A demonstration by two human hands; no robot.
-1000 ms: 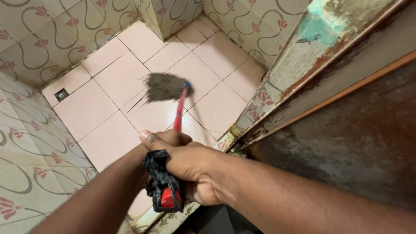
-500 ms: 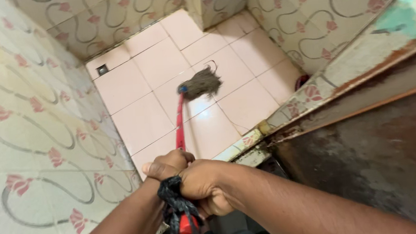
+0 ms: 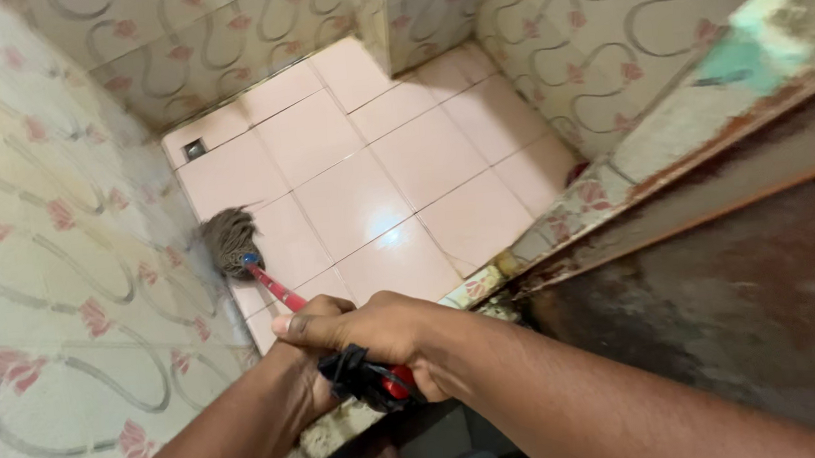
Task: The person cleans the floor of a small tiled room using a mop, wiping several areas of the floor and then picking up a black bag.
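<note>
Pink floor tiles (image 3: 394, 186) and patterned wall tiles (image 3: 39, 291) line a small washroom; beyond the fingers, a mop head (image 3: 229, 241) meets the left wall, both hands (image 3: 340, 358) clamped on its red handle (image 3: 277, 289); rusty door (image 3: 728, 299) at right.

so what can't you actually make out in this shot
Head view only:
- Upper part of the red mop handle: covered by both hands, right hand over left hand.
- Black wrap at the handle's end: too bunched to tell what it is.
- Small dark square in the floor corner: too small to identify.
- Dark surface at right: dim, cut off by the frame edge.
</note>
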